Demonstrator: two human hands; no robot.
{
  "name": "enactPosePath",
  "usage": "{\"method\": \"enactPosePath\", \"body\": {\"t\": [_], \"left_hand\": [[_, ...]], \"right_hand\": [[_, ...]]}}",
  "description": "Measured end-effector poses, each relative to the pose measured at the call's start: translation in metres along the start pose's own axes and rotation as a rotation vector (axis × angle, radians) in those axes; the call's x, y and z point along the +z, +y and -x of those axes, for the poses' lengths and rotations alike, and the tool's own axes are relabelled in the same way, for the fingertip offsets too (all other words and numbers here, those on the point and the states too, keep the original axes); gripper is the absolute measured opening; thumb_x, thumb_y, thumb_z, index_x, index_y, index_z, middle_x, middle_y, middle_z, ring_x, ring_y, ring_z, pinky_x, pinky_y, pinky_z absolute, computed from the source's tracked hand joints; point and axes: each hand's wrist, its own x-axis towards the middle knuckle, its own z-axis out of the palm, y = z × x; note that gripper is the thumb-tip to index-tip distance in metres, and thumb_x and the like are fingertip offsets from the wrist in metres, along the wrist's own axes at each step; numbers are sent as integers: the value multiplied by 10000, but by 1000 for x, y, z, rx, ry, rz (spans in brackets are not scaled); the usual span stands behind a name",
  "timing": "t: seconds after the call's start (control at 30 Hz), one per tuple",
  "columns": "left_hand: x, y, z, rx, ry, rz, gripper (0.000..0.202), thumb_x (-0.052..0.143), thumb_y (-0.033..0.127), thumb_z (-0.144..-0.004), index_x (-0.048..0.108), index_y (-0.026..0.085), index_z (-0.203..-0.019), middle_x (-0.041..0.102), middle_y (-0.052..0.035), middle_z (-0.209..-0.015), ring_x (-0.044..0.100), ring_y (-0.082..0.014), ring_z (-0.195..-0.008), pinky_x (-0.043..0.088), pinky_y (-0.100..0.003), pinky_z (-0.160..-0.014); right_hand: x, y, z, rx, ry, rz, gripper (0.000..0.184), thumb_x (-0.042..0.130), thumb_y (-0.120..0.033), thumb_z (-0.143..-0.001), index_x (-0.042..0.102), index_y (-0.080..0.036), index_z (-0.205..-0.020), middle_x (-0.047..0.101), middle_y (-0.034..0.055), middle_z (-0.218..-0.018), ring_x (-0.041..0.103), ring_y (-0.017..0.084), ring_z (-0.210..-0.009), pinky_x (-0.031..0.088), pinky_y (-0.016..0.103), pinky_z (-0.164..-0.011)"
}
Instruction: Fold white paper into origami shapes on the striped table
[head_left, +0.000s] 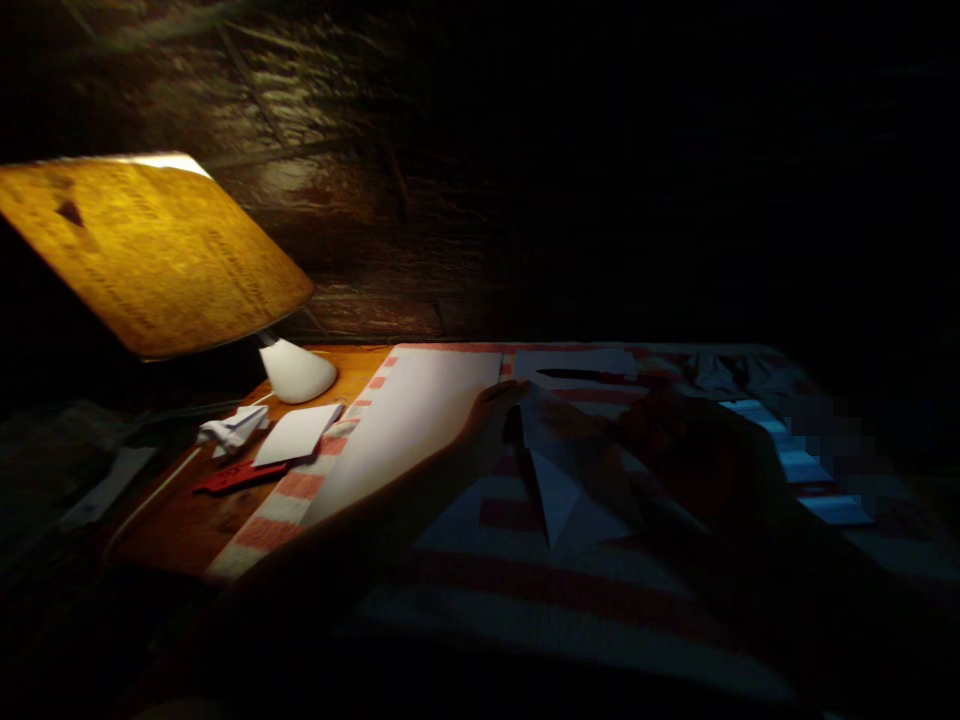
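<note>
A sheet of white paper point(556, 490), folded to a point at its lower end, hangs over the striped cloth in front of me. My left hand point(498, 408) pinches its upper left edge between closed fingers. On the paper's right side is my right hand point(656, 430), deep in shadow, its fingers curled in at the paper; their exact grip is hard to see. A knife point(585, 375) with a dark blade and reddish handle lies behind the paper, on another white sheet point(532, 361).
A lamp point(298, 372) with a yellow shade stands at left. Near it are crumpled paper point(234, 430), a stack of small white sheets point(297, 434) and a red cutter-like tool point(244, 476). A large white sheet point(420, 415) and pleated paper point(799, 465) lie on the striped cloth point(300, 487).
</note>
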Motion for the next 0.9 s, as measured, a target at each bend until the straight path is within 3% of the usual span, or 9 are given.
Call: {"method": "enactPosePath", "body": {"t": [0.03,0.1,0.23,0.3,0.47,0.63,0.9], "left_hand": [[1,1,1,2,0,-6,306,864,359,-642,652,157,-733,638,6,-598,597,-131,-479,454,-235,-466],[1,1,1,6,3,-14,298,859,359,-651,658,153,-732,657,-5,-618,610,-133,-491,469,-239,-480],[1,1,1,4,24,-32,299,855,366,-656,659,157,-743,650,-3,-608,595,-132,-469,448,-239,-462],[0,0,1,0,26,-39,311,859,371,-651,654,160,-751,645,-2,-611,587,-128,-461,433,-236,-452],[1,1,2,8,28,-57,329,865,372,-654,610,173,-713,579,28,-561,544,-109,-428,392,-219,-416],[1,1,2,13,27,-87,313,850,375,-662,618,176,-731,572,29,-572,542,-117,-432,381,-223,-400],[4,2,4,23,29,-98,328,859,383,-663,614,172,-718,583,17,-592,565,-123,-468,408,-233,-434]], "right_hand": [[0,0,-3,56,-8,-90,343,621,-320,-911,506,-214,-606,445,-20,-606,463,134,-561,546,343,-660],[1,1,-12,102,10,-201,360,659,-281,-832,435,-219,-557,357,-30,-589,416,137,-568,529,345,-688],[0,11,-30,73,-56,-59,185,700,-253,-768,567,-232,-641,528,-12,-710,548,161,-734,507,332,-779],[-2,19,-35,39,-16,4,137,741,-211,-718,607,-242,-731,600,-11,-813,585,163,-805,495,316,-778],[-5,31,-35,-20,144,132,264,805,-202,-662,580,-235,-796,594,-21,-831,572,148,-758,483,294,-706],[-10,30,-31,-69,165,172,264,803,-219,-672,584,-244,-819,609,-12,-848,601,169,-797,506,318,-736],[-24,34,-38,-94,213,365,213,747,-236,-704,538,-260,-738,596,-4,-721,577,185,-700,488,325,-631]]}}
